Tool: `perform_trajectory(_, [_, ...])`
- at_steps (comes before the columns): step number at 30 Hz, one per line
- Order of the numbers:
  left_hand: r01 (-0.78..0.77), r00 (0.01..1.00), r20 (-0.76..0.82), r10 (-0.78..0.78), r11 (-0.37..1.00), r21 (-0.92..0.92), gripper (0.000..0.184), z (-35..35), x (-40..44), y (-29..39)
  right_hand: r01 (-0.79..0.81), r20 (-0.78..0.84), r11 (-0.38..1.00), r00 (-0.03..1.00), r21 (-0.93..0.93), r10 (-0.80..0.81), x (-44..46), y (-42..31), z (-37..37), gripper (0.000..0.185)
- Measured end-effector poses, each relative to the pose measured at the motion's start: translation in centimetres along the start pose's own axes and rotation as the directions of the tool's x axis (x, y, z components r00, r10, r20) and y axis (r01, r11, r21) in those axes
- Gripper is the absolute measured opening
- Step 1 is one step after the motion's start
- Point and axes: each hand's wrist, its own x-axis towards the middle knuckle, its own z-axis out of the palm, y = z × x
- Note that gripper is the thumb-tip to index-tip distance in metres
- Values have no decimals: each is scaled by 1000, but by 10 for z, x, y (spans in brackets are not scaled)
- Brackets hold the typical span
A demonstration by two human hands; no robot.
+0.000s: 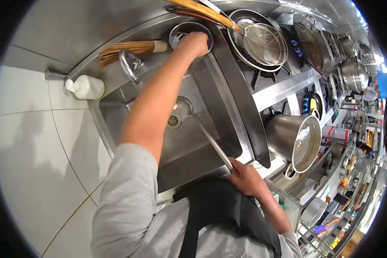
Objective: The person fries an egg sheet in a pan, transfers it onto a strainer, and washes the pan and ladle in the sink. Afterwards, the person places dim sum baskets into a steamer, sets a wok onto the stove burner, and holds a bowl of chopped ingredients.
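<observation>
My left hand [194, 43] reaches across the sink into a round metal bowl [173, 38] on the back ledge. Its fingers are curled down inside the bowl, and whatever they hold is hidden. Near the front edge of the sink, my right hand [249, 178] is wrapped around the end of a long-handled metal ladle [213, 141]. The ladle slants down into the steel sink [217, 103], its round head close to the drain [173, 121]. A bundled bamboo brush [133, 48] lies beside the bowl, behind the faucet [128, 66].
A white pump bottle [88, 87] stands at the sink's left corner. To the right, a wire strainer [266, 45] rests over a wok [234, 43] on the stove. A large pot of liquid [284, 135] sits nearer me. Blue burner flames [306, 104] are lit. Other people are farther off.
</observation>
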Motion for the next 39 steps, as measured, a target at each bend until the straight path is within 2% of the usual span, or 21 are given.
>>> perform_trajectory(2, [-55, 998, 9, 54, 971, 234, 37, 25, 11, -9, -2, -15, 1000, 1000, 7, 2, -6, 4, -2, 61])
perform_trajectory(3, [-37, 999, 21, 33, 968, 249, 33, 24, 12, -8, -9, -28, 1000, 1000, 29, 10, -10, 9, -2, 61])
perform_trajectory(5, [-62, 995, -59, 79, 965, 254, 30, 26, 14, -13, 19, -47, 999, 999, 47, -17, -14, 19, 0, 60])
perform_trajectory(7, [-100, 991, -69, 117, 972, 215, 23, 22, 11, -20, 31, -68, 998, 997, 59, -27, -18, 27, 1, 60])
perform_trajectory(11, [-180, 960, -212, 186, 983, 44, 14, 14, 11, -44, 8, -79, 997, 997, 82, -1, -21, 26, -5, 59])
perform_trajectory(12, [-244, 933, -272, 235, 970, 1, 13, 6, 8, -43, -8, -70, 996, 997, 91, 15, -22, 25, -7, 59])
perform_trajectory(15, [-255, 851, -492, 184, 964, -81, 12, -11, -18, -37, 9, -86, 994, 996, 111, 1, -23, 29, -7, 60])
perform_trajectory(16, [-275, 776, -602, 191, 960, -51, 10, -11, -28, -35, 3, -83, 993, 996, 115, 7, -21, 30, -8, 60])
perform_trajectory(19, [-149, 803, -583, 124, 989, 5, 11, 10, -44, -43, -13, -83, 992, 996, 128, 23, -24, 33, -5, 62])
perform_trajectory(20, [-40, 866, -494, 79, 995, 90, 10, 15, -46, -46, 0, -100, 991, 995, 131, 13, -24, 33, -4, 62])
perform_trajectory(23, [101, 952, -303, -29, 969, 224, 12, 9, -44, -35, -2, -103, 988, 995, 152, 18, -23, 32, -5, 62])
perform_trajectory(24, [140, 967, -245, -73, 953, 270, 21, 5, -40, -29, -14, -95, 987, 995, 162, 30, -24, 32, -6, 63])
perform_trajectory(27, [23, 958, -287, 30, 984, 179, 33, 1, -37, -17, -29, -88, 984, 995, 176, 45, -25, 31, -7, 62])
perform_trajectory(30, [23, 991, -137, -9, 994, 107, 39, 13, -21, -21, -56, -90, 984, 993, 168, 72, -24, 30, -5, 62])
perform_trajectory(33, [79, 996, 21, -83, 984, 157, 48, 4, -16, -17, -57, -104, 982, 992, 178, 76, -23, 32, -4, 62])
perform_trajectory(36, [125, 992, 10, -129, 974, 191, 39, 19, 5, -36, -33, -121, 975, 991, 222, 61, -25, 33, -3, 62])
perform_trajectory(39, [152, 970, -216, -111, 972, 180, 35, 24, -1, -33, -83, -73, 911, 990, 404, 123, -28, 24, -8, 61])
